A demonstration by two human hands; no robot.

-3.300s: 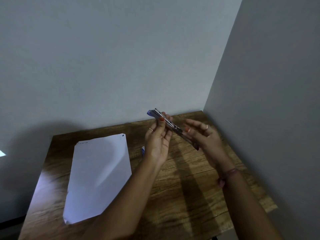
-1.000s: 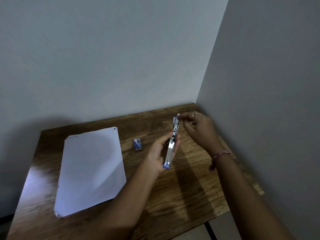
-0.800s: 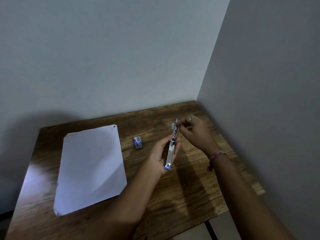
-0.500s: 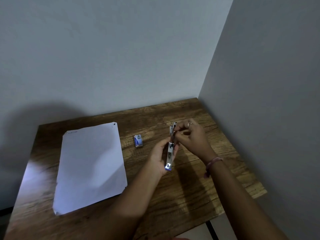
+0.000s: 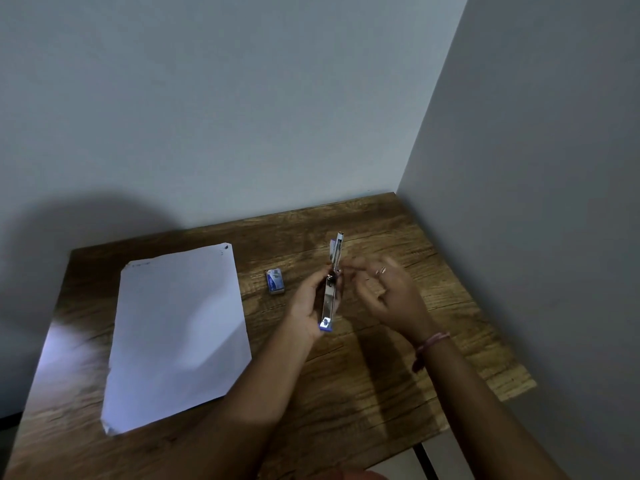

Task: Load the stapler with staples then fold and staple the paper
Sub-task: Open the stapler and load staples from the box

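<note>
A slim metal stapler (image 5: pixel 331 285) with a blue end is hinged open and points away from me above the wooden table (image 5: pixel 349 393). My left hand (image 5: pixel 306 308) grips it round its middle from the left. My right hand (image 5: pixel 394 299) is blurred just right of the stapler, off it, fingers loosely spread and holding nothing I can make out. A small blue-and-white staple box (image 5: pixel 275 281) lies on the table left of the stapler. The white paper sheet (image 5: pixel 180 323) lies flat and unfolded on the left half of the table.
The table stands in a room corner, with a wall (image 5: pixel 207 116) behind it and another wall (image 5: pixel 554 202) along its right edge. Bare wood shows in front of my hands and between the paper and the box.
My right hand let go of the stapler's far end and drew back to the right. My left hand kept the stapler in place, and its upper arm now stands opened out.
</note>
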